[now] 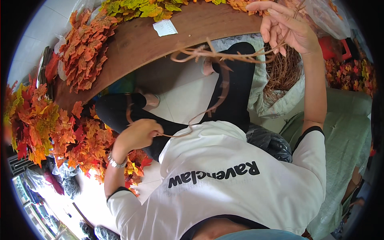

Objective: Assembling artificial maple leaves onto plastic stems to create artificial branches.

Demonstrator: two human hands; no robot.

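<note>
- Brown vine (205, 53) loops near the wooden table's (208, 26) near edge.
- Left hand (139, 134) pinches its thin end, likely anchoring it.
- Right hand (297, 33), near the table's right end: half-open, vine across it, perhaps allowing slack.

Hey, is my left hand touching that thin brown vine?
Touching. The head view shows the left hand pinching the thin brown vine in its fingers, with the strand running out from them to the right.
</note>
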